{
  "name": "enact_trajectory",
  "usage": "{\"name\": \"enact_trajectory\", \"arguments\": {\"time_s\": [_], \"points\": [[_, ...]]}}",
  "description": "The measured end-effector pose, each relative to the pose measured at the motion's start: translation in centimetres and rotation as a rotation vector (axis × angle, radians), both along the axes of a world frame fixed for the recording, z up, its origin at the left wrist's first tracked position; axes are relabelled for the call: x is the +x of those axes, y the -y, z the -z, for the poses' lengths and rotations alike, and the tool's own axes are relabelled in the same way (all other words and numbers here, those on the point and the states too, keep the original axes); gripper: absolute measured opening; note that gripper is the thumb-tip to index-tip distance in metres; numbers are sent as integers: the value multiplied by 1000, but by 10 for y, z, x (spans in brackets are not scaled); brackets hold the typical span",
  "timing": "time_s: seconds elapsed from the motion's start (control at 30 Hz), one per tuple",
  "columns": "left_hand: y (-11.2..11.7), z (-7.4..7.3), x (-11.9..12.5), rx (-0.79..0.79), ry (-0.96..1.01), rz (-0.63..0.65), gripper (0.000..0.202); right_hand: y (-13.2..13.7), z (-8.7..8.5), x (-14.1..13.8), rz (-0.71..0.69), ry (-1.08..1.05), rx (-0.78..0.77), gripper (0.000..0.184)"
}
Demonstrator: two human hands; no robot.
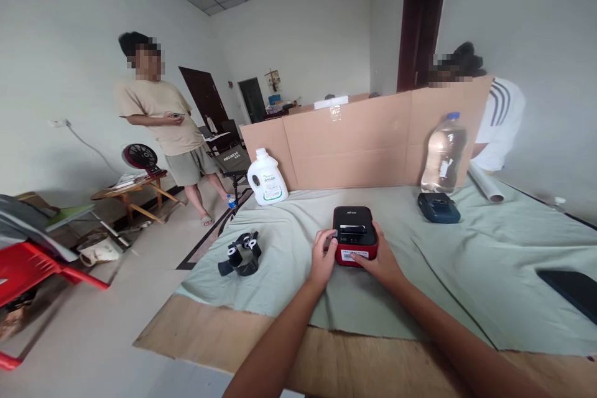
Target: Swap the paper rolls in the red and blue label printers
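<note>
As I look down through the head camera, I find the black-and-red device (355,241) lying on the bench (209,331), back from its near edge, between the left hand (323,258) and the right hand (384,260). The right one grasps it, thumb across the white label (347,255) on the front and fingers along the right side. The left one has bent fingers touching the left side; whether they grip, I cannot tell.

A pale green cloth (284,277) covers most of the bench, leaving bare wood along the near edge. Toward the left edge I see a black strapped object (245,257), and a white jug (269,183) stands at the far left corner. A cardboard panel (347,148) rises along the far edge, blocking part of my view beyond. Toward the far right corner stand a clear bottle (444,155), a dark blue case (439,208) just before it, and a white roll (485,181). A dark flat slab (574,291) lies by the right edge.
</note>
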State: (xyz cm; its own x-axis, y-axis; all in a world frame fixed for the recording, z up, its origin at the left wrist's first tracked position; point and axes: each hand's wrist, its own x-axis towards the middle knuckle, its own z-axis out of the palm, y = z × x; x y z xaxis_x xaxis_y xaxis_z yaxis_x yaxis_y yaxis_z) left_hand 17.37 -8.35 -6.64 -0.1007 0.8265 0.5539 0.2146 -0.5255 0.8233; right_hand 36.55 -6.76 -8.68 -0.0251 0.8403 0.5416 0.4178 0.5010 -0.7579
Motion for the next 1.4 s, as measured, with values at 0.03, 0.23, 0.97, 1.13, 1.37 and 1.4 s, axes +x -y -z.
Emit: {"name": "enact_trajectory", "arguments": {"time_s": [0.03,0.23,0.97,1.13,1.37,1.4], "points": [[-1,0,0,-5,2,6,28,0,0,0,-4,-1,2,111],[-1,2,-2,-19,3,14,27,1,-3,-1,4,-9,12,109],[0,-1,-5,-12,-23,20,28,5,-4,0,28,30,-9,110],[-2,0,-6,-11,-22,30,29,4,-3,0,41,42,-21,111],[-7,-1,-6,-109,26,42,28,5,-4,0,34,34,-20,109],[-9,-2,-6,-134,37,46,28,5,-3,0,32,31,-18,109]]}}
